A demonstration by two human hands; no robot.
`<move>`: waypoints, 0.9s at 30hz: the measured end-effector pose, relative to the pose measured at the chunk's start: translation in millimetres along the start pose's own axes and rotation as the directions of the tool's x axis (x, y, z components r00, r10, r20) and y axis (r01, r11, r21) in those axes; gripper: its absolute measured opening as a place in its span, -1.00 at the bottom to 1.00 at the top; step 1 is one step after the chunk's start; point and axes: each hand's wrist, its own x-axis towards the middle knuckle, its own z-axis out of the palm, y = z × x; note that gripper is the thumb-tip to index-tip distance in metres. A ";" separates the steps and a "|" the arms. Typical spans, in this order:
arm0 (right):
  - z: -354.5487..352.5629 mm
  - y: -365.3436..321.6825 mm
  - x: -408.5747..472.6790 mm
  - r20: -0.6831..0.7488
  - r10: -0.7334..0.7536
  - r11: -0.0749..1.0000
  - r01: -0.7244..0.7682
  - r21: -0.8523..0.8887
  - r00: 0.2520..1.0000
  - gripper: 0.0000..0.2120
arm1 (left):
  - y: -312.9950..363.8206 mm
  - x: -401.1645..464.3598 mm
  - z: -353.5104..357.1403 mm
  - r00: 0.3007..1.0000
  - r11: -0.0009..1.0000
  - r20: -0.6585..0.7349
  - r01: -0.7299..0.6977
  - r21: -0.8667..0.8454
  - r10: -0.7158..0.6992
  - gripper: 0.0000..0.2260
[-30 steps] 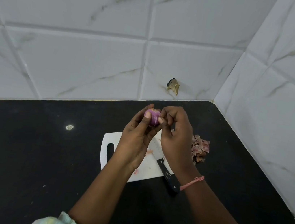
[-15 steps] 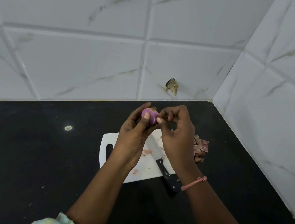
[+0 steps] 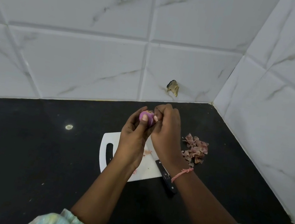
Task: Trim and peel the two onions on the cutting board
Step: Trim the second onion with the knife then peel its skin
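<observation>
A small purple onion [image 3: 148,117] is held up above the white cutting board [image 3: 146,170]. My left hand [image 3: 132,138] grips it from the left, thumb across its front. My right hand [image 3: 166,133] pinches the onion's right side at the top with thumb and fingertips. A black-handled knife [image 3: 166,176] lies on the board's right edge, its blade hidden under my right hand. No second onion shows; my hands cover much of the board.
A heap of pink onion skins [image 3: 195,150] lies on the black counter [image 3: 24,147] right of the board. Small peel scraps [image 3: 146,152] dot the board. White tiled walls [image 3: 93,56] meet in a corner at the back right.
Both hands have stayed together on the onion, drifting slightly toward the wall. The right fingers have closed in tighter on the onion's top right.
</observation>
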 end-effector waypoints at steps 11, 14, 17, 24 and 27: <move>-3.2 29.5 -14.0 0.080 0.076 0.995 -0.071 -0.069 0.994 -0.70 | -1.9 11.6 -8.7 0.982 0.968 -0.035 0.178 -0.179 -0.187 -0.74; -12.9 32.2 -14.6 0.076 0.134 0.988 -0.139 0.067 0.988 -0.88 | -1.5 10.8 -9.9 0.981 0.963 0.014 0.191 -0.192 -0.192 -0.72; -18.1 24.6 -11.9 0.097 0.028 0.997 -0.034 0.063 0.995 -0.81 | -0.1 9.0 -12.1 0.980 0.964 0.070 0.194 -0.180 -0.184 -0.69; -16.6 17.1 -8.3 0.076 0.019 0.998 -0.024 0.061 0.997 -0.84 | 4.3 6.6 -10.4 0.987 0.990 0.132 0.104 -0.095 -0.091 -0.60; -17.5 14.0 -7.1 0.077 0.042 0.997 -0.047 0.067 0.996 -0.87 | 3.7 7.1 -11.9 0.989 0.994 0.141 0.066 -0.082 -0.053 -0.62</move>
